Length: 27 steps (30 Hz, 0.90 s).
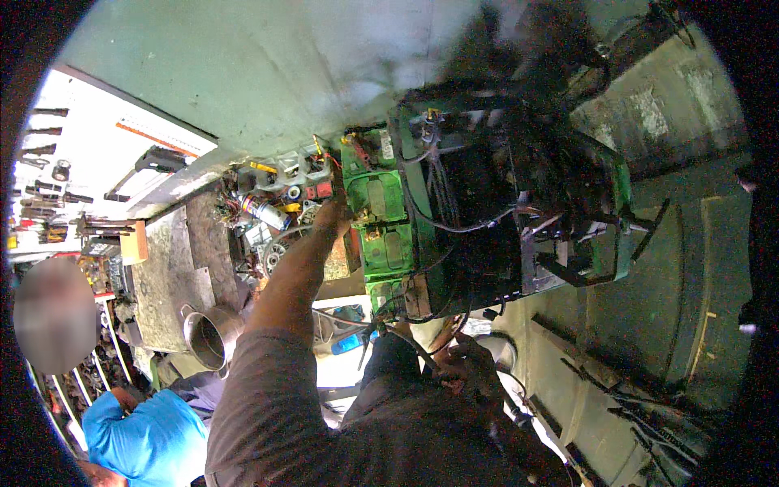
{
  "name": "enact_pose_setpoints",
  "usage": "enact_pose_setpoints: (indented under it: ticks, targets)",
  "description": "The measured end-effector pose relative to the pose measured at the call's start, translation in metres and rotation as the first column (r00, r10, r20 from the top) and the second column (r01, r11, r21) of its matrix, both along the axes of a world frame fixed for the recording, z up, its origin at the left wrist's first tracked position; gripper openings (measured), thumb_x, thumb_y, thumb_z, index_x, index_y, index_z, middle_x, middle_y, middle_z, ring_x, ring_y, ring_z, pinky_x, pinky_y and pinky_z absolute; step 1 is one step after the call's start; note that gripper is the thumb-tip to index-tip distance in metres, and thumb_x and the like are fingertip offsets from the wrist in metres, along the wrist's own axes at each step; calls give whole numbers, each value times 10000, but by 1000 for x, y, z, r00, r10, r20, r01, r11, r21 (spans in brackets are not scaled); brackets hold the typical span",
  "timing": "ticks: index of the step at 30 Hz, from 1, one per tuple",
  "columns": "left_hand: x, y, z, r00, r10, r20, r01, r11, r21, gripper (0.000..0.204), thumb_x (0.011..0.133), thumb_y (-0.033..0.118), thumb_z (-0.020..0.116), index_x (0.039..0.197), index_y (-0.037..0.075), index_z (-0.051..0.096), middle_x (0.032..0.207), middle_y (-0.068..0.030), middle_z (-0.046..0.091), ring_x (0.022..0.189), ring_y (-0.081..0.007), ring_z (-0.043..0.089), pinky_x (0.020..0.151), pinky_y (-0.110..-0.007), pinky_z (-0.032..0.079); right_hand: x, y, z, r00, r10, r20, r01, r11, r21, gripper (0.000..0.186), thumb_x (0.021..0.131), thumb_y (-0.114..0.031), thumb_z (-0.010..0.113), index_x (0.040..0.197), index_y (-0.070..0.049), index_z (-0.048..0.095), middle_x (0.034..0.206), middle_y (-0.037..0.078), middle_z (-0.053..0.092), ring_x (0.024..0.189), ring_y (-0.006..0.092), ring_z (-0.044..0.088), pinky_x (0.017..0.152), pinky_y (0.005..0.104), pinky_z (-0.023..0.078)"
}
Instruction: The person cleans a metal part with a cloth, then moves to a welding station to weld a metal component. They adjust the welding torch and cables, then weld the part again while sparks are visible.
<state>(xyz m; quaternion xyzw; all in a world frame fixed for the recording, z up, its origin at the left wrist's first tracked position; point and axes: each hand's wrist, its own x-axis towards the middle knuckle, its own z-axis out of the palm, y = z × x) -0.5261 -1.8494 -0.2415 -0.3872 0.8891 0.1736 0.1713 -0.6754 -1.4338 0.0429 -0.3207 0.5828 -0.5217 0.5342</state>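
A machine with a green metal casing (376, 197) and an open dark frame is in front of me. My left hand (333, 216) reaches forward to the left edge of the casing; its fingers are too dark to make out. Closer to my body, my right hand (471, 365) is closed, with its fingers bent round a dark cable (423, 354). That cable runs up toward the near corner of the machine. Thicker black cables (441, 187) loop over the frame's inside.
Left of the machine lie a spray can (266, 213), a plastic tray (302, 169) and loose parts on a bench. A metal pot (213, 337) stands nearer. A person in a blue shirt (146, 434) is at the lower left. Tools hang on a white board (89, 122). Dark bars (649, 414) lie at right.
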Motion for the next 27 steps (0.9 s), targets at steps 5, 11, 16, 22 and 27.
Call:
enact_pose_setpoints:
  ticks: [5, 11, 16, 22, 27]
  targets:
    - [11, 4, -29, 999, -18, -27, 16, 997, -74, 342, 1027, 231, 457, 1273, 68, 631, 1289, -209, 651, 1177, -352, 618, 981, -487, 467, 8, -13, 11, 966, -41, -254, 43, 999, 4, 412, 956, -80, 681, 1338, -20, 539, 1333, 163, 513, 1006, 266, 675, 790, 360, 603]
    - [19, 18, -22, 934, -199, -298, 100, 943, -318, 514, 1020, 333, 507, 1491, 127, 505, 1529, -223, 477, 1342, -413, 492, 1060, -750, 299, 30, -41, 20, 855, 55, -515, -38, 998, 44, 270, 920, -29, 710, 1167, 24, 614, 1317, 170, 481, 911, 247, 678, 683, 352, 630]
    - [20, 83, 132, 936, 105, -335, -45, 982, 184, 700, 859, 212, 734, 1491, 78, 463, 1558, -260, 434, 1380, -449, 490, 1185, -532, 367, 40, -57, 29, 797, 182, -576, -101, 980, 171, 339, 945, -183, 720, 1197, 11, 604, 1333, 217, 461, 1107, 329, 570, 836, 413, 568]
    - [62, 237, 282, 556, 394, -732, 296, 729, 617, 895, 808, 22, 756, 1577, 48, 300, 1533, -226, 465, 1407, -364, 492, 1189, -437, 392, 51, -75, 53, 771, 356, -529, -263, 933, 245, 778, 919, -273, 745, 1526, 26, 361, 1597, 338, 283, 1467, 522, 306, 1222, 553, 272]
    - [59, 311, 287, 397, 854, -337, -7, 370, 929, 877, 822, 18, 759, 1563, 28, 290, 1517, -188, 448, 1392, -317, 487, 1160, -424, 425, 53, -65, 93, 434, 648, -626, -516, 748, 417, 793, 888, -304, 775, 1486, 39, 384, 1528, 375, 333, 1367, 532, 451, 1143, 533, 424]
